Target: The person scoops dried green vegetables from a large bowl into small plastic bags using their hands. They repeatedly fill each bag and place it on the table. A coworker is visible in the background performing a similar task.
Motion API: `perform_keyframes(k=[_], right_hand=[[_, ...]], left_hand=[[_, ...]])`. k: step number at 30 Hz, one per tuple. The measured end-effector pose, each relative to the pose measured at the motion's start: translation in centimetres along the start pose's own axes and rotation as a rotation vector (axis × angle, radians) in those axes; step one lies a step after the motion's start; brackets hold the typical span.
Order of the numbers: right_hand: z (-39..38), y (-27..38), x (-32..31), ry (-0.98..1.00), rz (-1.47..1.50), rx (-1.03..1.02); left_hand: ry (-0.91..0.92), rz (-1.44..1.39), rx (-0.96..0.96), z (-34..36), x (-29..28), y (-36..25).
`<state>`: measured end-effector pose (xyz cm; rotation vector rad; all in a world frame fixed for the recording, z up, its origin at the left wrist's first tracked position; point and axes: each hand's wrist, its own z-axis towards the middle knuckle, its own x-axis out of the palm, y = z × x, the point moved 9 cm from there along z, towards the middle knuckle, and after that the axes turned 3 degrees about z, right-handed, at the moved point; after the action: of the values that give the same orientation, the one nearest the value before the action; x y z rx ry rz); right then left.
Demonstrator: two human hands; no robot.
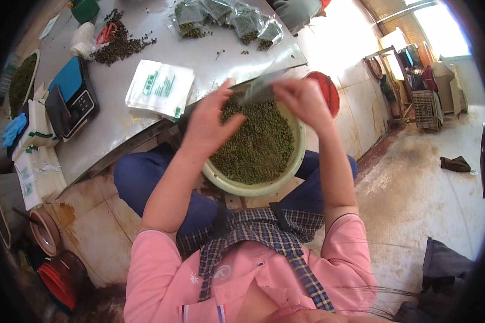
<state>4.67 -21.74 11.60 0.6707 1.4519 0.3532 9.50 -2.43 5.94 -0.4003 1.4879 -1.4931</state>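
Note:
A pale yellow-green basin (234,187) sits between my knees, full of small green peppercorn-like berries (258,145). Over its far left rim is my left hand (213,121), thumb and fingers apart, with nothing held. My right hand (303,102), smeared by motion, is above the far right rim. Its fingers pinch what looks like a clear plastic bag (261,89), blurred and stretching left toward my left fingertips. Whether the bag holds anything I cannot tell. A stack of flat white bags with green print (161,86) lies on the table's near edge, left of the basin.
The metal table (110,137) carries several filled clear bags (231,19), loose dark berries (121,46), red-handled scissors (106,33) and a black-and-blue scale (73,97). Bag bundles (37,167) hang at its left edge. A red bucket (328,94) stands right of the basin.

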Motion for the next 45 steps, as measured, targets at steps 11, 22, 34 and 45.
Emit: perform_keyframes(k=[11, 22, 34, 45], right_hand=[[14.3, 4.4, -1.2, -0.298, -0.019, -0.299], [-8.7, -7.2, 21.4, 0.265, -0.443, -0.206], [-13.9, -6.5, 20.8, 0.383, -0.411, -0.144], [-8.1, -14.6, 16.9, -0.105, 0.022, 0.124]], left_hand=[[-0.219, 0.601, -0.100, 0.7, -7.7, 5.2], [-0.415, 0.541, -0.096, 1.0, -8.6, 5.2], [-0.421, -0.088, -0.083, 0.7, -9.3, 3.0], [0.086, 0.184, -0.134, 0.0, -1.7, 3.1]])
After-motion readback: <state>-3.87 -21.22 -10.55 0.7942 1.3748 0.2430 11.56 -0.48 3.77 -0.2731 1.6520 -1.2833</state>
